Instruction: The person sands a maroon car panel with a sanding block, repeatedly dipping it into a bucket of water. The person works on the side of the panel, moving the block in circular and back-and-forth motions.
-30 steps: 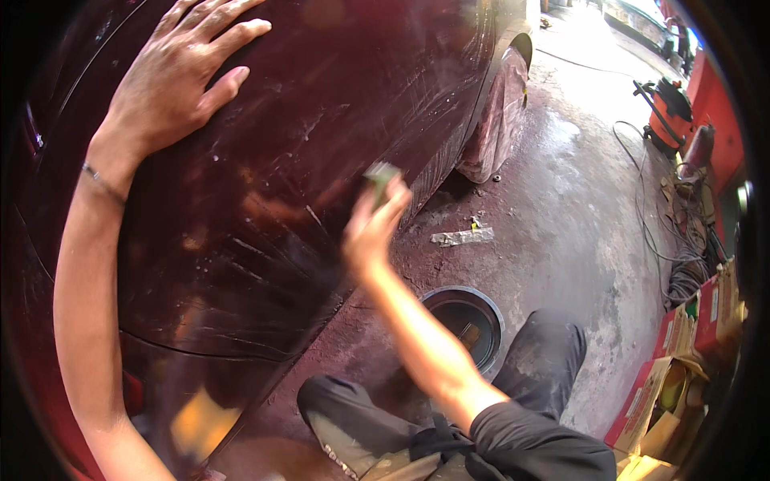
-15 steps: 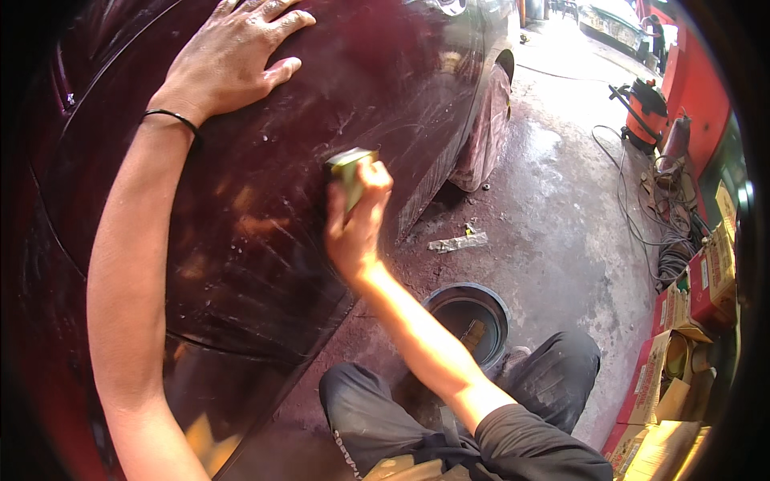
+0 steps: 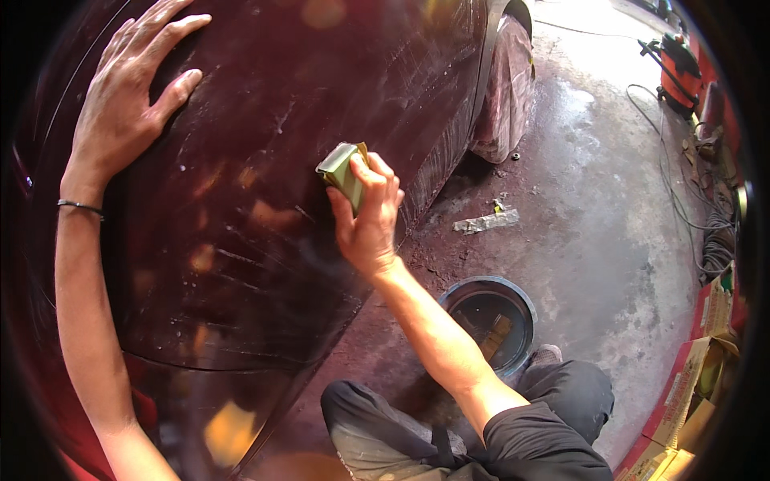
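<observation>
Sanding block [image 3: 343,171], greenish, pressed against dark red car panel [image 3: 265,184], right hand [image 3: 367,216] clamped around it. Left hand [image 3: 128,104] flat, fingers spread, on panel. Cardboard boxes [image 3: 694,385] at right edge, partly cut off; bucket [image 3: 489,321] contents unclear.

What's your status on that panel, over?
Left hand flat on the dark red car panel. Right hand grips a green sanding block against it. Bucket beside the knee, nothing obstructing.
</observation>
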`<state>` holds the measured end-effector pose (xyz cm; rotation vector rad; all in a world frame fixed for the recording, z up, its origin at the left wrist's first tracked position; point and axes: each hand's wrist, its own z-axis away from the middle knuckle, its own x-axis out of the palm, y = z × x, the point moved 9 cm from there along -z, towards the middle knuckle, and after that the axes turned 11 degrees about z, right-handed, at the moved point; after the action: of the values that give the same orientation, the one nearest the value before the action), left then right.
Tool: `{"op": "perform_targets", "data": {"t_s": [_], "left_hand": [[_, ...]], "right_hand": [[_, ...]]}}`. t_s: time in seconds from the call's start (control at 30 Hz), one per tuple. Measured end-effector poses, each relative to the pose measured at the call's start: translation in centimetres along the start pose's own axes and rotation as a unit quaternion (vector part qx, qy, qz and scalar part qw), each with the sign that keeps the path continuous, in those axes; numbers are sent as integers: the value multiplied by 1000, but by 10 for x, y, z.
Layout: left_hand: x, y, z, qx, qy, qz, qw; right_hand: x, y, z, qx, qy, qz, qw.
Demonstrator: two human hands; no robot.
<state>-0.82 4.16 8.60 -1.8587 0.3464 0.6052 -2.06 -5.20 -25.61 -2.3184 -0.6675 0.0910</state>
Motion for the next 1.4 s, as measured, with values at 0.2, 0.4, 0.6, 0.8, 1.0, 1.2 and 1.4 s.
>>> {"op": "perform_targets", "data": {"t_s": [0.2, 0.4, 0.6, 0.8, 1.0, 1.2, 1.4], "left_hand": [[-4, 4, -10, 18, -1, 3, 1000], [-4, 8, -9, 11, -25, -5, 1000], [-56, -5, -9, 11, -70, -67, 995], [-12, 7, -14, 11, -60, -32, 998], [-6, 9, -12, -3, -60, -22, 998], [-5, 9, -15, -2, -63, -2, 998], [-5, 6, -10, -11, -81, -21, 996]], "right_hand": [[5, 139, -110, 214, 38, 27, 976], [4, 73, 39, 168, 42, 45, 984], [40, 124, -39, 293, 46, -1, 955], [-5, 185, -56, 268, 66, 130, 952], [-9, 103, 44, 199, 30, 32, 979], [-8, 250, -115, 286, 67, 81, 952], [0, 133, -19, 167, 70, 17, 983]]}}
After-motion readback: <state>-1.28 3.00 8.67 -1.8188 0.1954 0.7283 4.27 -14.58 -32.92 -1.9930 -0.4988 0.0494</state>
